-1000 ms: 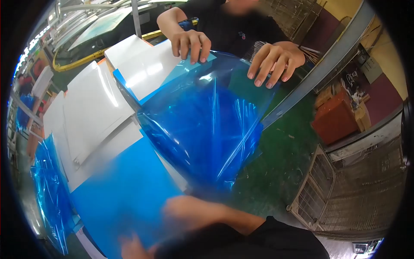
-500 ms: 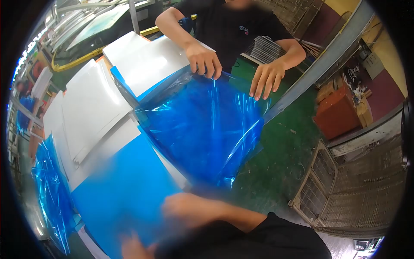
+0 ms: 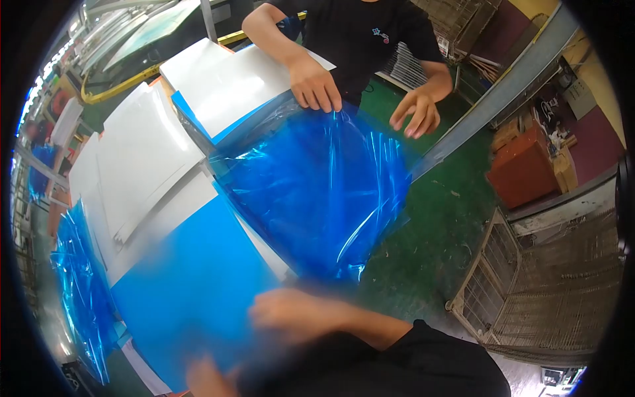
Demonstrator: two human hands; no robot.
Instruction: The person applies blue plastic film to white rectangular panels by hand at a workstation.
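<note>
A bright blue sheet (image 3: 192,278) lies at the lower centre of the stack. My right hand (image 3: 291,314) is at its right edge, blurred, its fingers not distinct. Low in the view, my left hand (image 3: 210,377) is partly seen at the sheet's lower part, also smeared. Whether either hand holds anything cannot be made out. Beyond them, crumpled clear blue film (image 3: 317,192) spreads over the right side. A co-worker's hand (image 3: 316,83) pinches its top edge, while that person's other hand (image 3: 418,114) hovers above the film's right corner, fingers bent.
White sheets (image 3: 149,159) lie left of the film, with another white sheet (image 3: 231,86) behind. More blue film (image 3: 79,284) hangs at the far left. A slanted metal post (image 3: 489,106) stands right of the film. A wire rack (image 3: 549,291) and a red box (image 3: 522,172) are farther right.
The co-worker's hand near the film's right corner has risen and curled its fingers. That person's other hand has gathered the film's top edge. My hands look nearly unchanged.
</note>
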